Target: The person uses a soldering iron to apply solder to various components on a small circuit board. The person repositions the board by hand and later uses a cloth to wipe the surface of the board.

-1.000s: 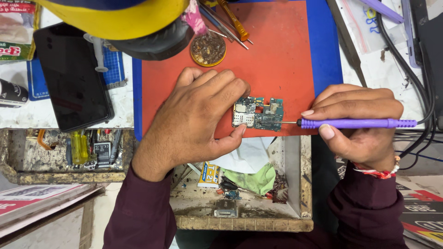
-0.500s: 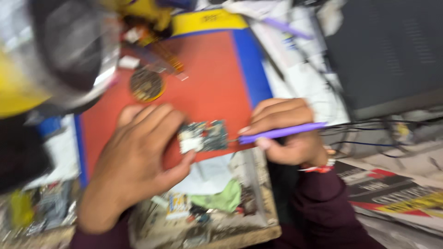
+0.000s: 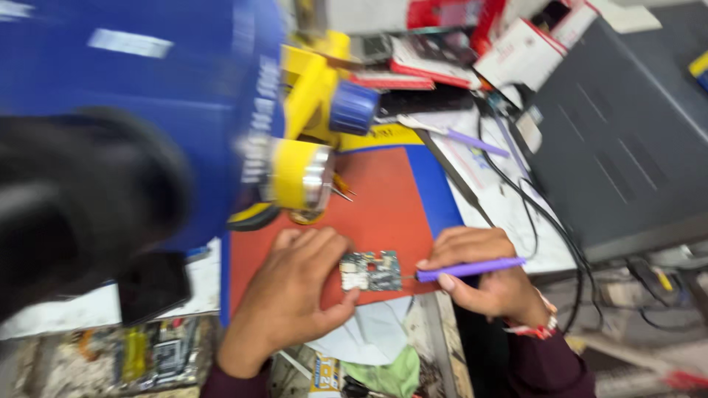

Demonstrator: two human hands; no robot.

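While our left hand (image 3: 295, 295) pins the small circuit board (image 3: 371, 270) flat on the red mat (image 3: 383, 206) just below frame centre, fingers lying over the board's left edge and thumb tucked under its lower left corner, our right hand (image 3: 490, 284) is closed around a purple-handled tool (image 3: 470, 268) held level, tip touching the board's right edge. Board sits at the mat's lower edge, between both hands. Blue border (image 3: 435, 191) runs along the mat's right side. Upper left of the frame is filled by a blurred blue and yellow fixture (image 3: 295, 147) with a black mass in front. Dark phone (image 3: 151, 286) lies lower left. Grey box (image 3: 627, 140) takes the upper right, black cables (image 3: 546, 221) trailing beside it. Open drawer (image 3: 383, 354) with white and green cloth sits bottom centre, under our wrists
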